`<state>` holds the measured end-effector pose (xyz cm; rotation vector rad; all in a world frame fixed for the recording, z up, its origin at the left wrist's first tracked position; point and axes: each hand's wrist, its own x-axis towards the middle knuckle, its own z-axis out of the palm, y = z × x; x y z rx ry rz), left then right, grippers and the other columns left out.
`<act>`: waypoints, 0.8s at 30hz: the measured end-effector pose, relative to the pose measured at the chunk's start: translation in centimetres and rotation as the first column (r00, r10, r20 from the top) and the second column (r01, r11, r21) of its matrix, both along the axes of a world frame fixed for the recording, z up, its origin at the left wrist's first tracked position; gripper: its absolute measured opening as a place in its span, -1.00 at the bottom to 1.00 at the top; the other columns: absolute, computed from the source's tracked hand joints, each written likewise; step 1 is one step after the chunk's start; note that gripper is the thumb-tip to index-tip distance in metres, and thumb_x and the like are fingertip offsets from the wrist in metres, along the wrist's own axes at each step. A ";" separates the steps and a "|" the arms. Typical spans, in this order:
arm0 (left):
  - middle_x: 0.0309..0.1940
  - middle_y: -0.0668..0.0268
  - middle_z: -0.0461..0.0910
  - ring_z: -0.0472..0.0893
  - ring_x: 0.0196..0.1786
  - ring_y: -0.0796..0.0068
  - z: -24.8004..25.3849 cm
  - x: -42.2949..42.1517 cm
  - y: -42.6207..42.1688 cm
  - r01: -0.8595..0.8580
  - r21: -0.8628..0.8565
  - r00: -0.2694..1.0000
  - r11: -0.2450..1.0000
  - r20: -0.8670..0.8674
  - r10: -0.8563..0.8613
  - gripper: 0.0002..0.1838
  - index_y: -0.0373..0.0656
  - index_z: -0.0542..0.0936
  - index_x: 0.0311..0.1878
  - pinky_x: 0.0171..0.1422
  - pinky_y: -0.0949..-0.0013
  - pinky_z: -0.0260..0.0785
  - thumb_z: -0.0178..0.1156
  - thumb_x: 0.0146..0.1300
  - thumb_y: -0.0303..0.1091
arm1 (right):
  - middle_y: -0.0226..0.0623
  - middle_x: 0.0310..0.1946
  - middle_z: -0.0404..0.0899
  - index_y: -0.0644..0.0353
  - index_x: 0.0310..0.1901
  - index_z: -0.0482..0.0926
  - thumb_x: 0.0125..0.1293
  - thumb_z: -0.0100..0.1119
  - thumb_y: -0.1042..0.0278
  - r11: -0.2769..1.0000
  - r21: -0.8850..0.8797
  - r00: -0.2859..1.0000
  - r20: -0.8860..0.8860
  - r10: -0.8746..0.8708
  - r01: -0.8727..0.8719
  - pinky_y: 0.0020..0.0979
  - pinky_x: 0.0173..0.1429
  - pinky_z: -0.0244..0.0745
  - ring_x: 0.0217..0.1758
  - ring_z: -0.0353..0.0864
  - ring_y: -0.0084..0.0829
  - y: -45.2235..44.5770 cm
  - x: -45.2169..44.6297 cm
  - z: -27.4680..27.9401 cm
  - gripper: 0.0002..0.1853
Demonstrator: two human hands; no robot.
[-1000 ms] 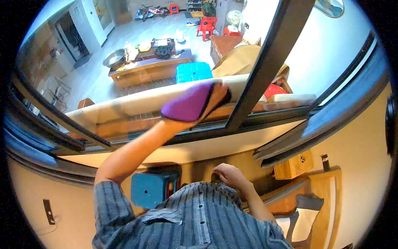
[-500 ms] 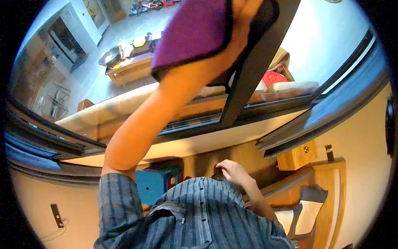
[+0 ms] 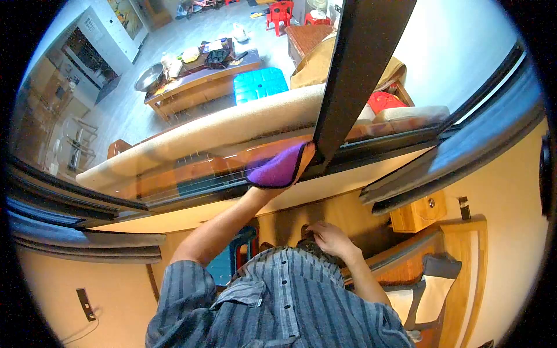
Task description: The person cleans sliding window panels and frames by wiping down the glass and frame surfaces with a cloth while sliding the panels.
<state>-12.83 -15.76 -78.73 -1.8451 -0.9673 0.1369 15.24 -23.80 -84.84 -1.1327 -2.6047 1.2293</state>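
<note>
My left hand [image 3: 306, 155] presses a purple cloth [image 3: 277, 168] with black edging against the window at its lower inner corner. There the dark upright post [image 3: 365, 64] meets the bottom rail of the window frame [image 3: 232, 194]. The cloth covers most of that hand, and part of the fingers shows at its right edge, close to the post. Low in front of my striped shirt, my right hand [image 3: 329, 239] hangs with its fingers curled downward. Nothing shows in it, though its palm is turned away.
Through the glass are a sofa back [image 3: 214, 130], a low table [image 3: 197, 95] with items on it and a blue stool [image 3: 261, 85]. On my side are a blue stool [image 3: 223, 268], a wooden drawer unit [image 3: 418, 211], bunched curtains [image 3: 406, 185] and a bed's headboard [image 3: 464, 278].
My left hand with the purple cloth has come down from high on the window, beside the post, to the bottom corner. My right hand stays low by my body.
</note>
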 end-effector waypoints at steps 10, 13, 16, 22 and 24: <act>0.64 0.03 0.13 0.20 0.65 0.13 -8.2 -2.6 -3.3 0.036 0.213 0.631 0.976 -0.763 0.143 -0.32 -0.31 0.08 0.64 0.74 0.08 0.04 -0.26 0.61 -0.10 | -0.06 0.05 0.66 0.18 0.10 0.63 0.34 0.13 0.48 0.994 0.072 0.994 -0.068 0.082 -0.077 -0.12 0.27 0.57 0.14 0.64 0.00 0.2 0.1 2.5 -0.69; 0.64 0.03 0.14 0.22 0.64 0.14 -7.7 -3.8 -3.8 0.090 0.223 0.700 0.971 -0.708 0.098 -0.32 -0.30 0.07 0.64 0.74 0.08 0.05 -0.26 0.61 -0.11 | -0.08 0.04 0.66 0.16 0.09 0.62 0.31 0.14 0.54 0.985 0.165 0.975 -0.206 0.085 -0.051 -0.11 0.27 0.57 0.14 0.64 -0.01 1.0 -1.0 3.2 -0.68; 0.54 -0.09 0.24 0.33 0.55 0.01 -7.5 -6.2 -5.4 0.111 0.260 0.519 0.959 -0.838 0.167 -0.37 -0.29 0.17 0.58 0.59 0.02 0.31 -0.03 0.60 -0.17 | -0.08 0.05 0.66 0.15 0.08 0.62 0.25 0.14 0.62 0.941 0.337 0.923 -0.368 0.113 0.020 -0.10 0.28 0.56 0.17 0.63 -0.02 2.5 -4.6 6.1 -0.64; 0.28 0.22 0.58 0.57 0.29 0.33 -10.0 -10.1 -8.8 0.404 -0.471 0.533 0.784 0.818 0.216 -0.57 -0.12 0.45 0.43 0.37 0.16 0.43 0.01 0.61 -0.21 | -0.13 -0.02 0.61 0.16 0.08 0.58 0.21 0.17 0.68 0.719 0.677 0.863 -0.448 0.234 0.156 -0.11 0.23 0.47 0.13 0.58 -0.05 7.4 -14.4 11.3 -0.60; 0.44 0.27 0.45 0.51 0.40 0.28 -10.6 -12.3 -10.5 0.192 -0.462 0.792 0.866 0.594 0.141 -0.49 -0.06 0.37 0.53 0.47 0.18 0.38 -0.06 0.58 -0.27 | -0.15 -0.14 0.57 0.17 0.00 0.57 0.18 0.18 0.69 0.700 0.686 0.887 -0.429 0.170 0.198 -0.13 0.12 0.45 0.00 0.55 -0.06 7.9 -15.5 11.1 -0.65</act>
